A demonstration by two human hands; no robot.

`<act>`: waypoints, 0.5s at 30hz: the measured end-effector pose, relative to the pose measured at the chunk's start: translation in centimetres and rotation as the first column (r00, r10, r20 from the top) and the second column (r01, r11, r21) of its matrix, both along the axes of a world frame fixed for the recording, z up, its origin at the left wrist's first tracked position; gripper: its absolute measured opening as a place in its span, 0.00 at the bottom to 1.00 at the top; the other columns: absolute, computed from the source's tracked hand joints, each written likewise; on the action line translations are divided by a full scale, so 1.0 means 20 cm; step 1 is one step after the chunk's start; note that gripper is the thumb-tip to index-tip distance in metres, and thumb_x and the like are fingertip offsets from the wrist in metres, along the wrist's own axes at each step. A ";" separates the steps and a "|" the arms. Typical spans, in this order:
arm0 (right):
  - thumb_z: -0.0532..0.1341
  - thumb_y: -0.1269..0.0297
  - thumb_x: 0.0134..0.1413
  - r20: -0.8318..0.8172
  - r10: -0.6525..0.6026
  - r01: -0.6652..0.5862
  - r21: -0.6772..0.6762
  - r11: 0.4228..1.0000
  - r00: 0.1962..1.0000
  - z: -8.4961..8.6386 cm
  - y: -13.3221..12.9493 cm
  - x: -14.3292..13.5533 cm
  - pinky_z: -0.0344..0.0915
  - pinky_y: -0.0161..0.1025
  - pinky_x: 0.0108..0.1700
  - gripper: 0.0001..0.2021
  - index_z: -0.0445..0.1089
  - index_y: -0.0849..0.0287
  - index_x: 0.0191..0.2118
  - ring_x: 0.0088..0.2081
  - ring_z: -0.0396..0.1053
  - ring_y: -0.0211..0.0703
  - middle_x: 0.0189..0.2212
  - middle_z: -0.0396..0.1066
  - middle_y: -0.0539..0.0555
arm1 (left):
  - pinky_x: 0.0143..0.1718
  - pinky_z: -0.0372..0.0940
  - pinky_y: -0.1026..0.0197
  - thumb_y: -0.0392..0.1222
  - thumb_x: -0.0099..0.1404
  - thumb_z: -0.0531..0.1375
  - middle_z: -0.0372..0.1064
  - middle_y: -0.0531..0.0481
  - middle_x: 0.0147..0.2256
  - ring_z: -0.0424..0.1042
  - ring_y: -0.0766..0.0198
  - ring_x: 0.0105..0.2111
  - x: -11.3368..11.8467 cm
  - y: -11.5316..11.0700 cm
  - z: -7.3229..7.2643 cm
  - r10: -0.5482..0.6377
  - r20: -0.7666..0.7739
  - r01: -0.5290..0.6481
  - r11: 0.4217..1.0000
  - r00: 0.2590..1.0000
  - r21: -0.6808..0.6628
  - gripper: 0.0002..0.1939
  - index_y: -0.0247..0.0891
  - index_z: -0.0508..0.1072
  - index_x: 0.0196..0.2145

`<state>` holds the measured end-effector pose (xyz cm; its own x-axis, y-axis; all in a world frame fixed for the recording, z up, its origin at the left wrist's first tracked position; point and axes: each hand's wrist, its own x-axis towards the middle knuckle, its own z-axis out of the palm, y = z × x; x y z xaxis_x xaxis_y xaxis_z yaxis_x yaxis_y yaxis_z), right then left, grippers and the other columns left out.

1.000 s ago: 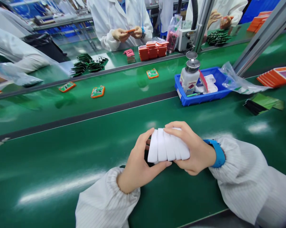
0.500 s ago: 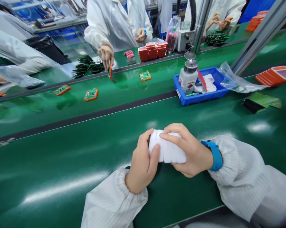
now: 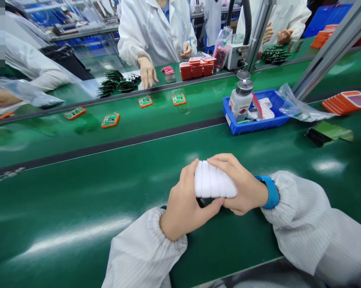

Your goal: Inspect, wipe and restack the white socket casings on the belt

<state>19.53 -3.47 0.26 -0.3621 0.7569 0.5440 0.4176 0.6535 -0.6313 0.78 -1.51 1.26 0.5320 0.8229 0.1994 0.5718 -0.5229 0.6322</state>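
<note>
Between my hands is a stack of white plastic covers (image 3: 212, 180), several pieces pressed side by side in a row. My left hand (image 3: 186, 200) is closed around the left end, its thumb reaching along the lower edge. My right hand (image 3: 238, 184), with a blue wrist strap (image 3: 270, 192), wraps the right end, fingers over the top. The stack is held over the green work surface (image 3: 93, 200). The inner sides of the covers are hidden from me.
Ahead right stands a blue tray (image 3: 258, 126) with a pump bottle (image 3: 240, 100). Orange frames (image 3: 348, 102) and green-black sheets (image 3: 328, 134) lie at the right. Orange-edged circuit boards (image 3: 110, 119) sit on the belt (image 3: 132, 124). A co-worker's hand (image 3: 148, 73) hovers across it.
My left thumb has moved from the stack's face to its lower edge, and the pieces now sit more evenly together. Across from me, the co-worker's hand has released a circuit board onto the belt.
</note>
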 end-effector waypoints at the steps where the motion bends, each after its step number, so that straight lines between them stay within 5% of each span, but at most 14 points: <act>1: 0.56 0.69 0.38 0.002 -0.001 0.001 0.002 1.000 1.000 0.00 0.00 0.00 0.58 0.57 0.52 0.37 0.50 0.62 0.60 0.52 0.54 0.58 0.52 0.51 0.62 | 0.43 0.66 0.52 0.53 0.53 0.62 0.56 0.38 0.54 0.64 0.51 0.49 0.00 0.00 0.00 -0.013 -0.002 0.013 1.000 1.000 0.005 0.43 0.37 0.46 0.59; 9: 0.57 0.70 0.41 0.007 -0.009 0.009 0.016 1.000 1.000 0.01 0.00 0.00 0.59 0.56 0.51 0.36 0.50 0.61 0.60 0.52 0.55 0.58 0.51 0.51 0.62 | 0.50 0.62 0.51 0.47 0.58 0.60 0.53 0.39 0.56 0.60 0.52 0.53 -0.03 0.03 -0.01 -0.113 0.123 0.121 0.991 0.986 -0.064 0.37 0.39 0.47 0.59; 15: 0.57 0.70 0.42 0.007 -0.021 0.021 0.019 1.000 1.000 0.01 0.00 -0.01 0.59 0.58 0.51 0.35 0.50 0.61 0.60 0.51 0.55 0.59 0.51 0.51 0.62 | 0.49 0.62 0.50 0.47 0.59 0.60 0.54 0.40 0.55 0.61 0.52 0.51 -0.02 0.02 -0.01 -0.041 0.157 0.065 0.986 0.987 -0.153 0.36 0.39 0.48 0.59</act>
<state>19.38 -3.44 0.52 -0.3504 0.7541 0.5555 0.4354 0.6562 -0.6162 0.45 -1.16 1.14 0.5493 0.8217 0.1518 0.4364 -0.4370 0.7865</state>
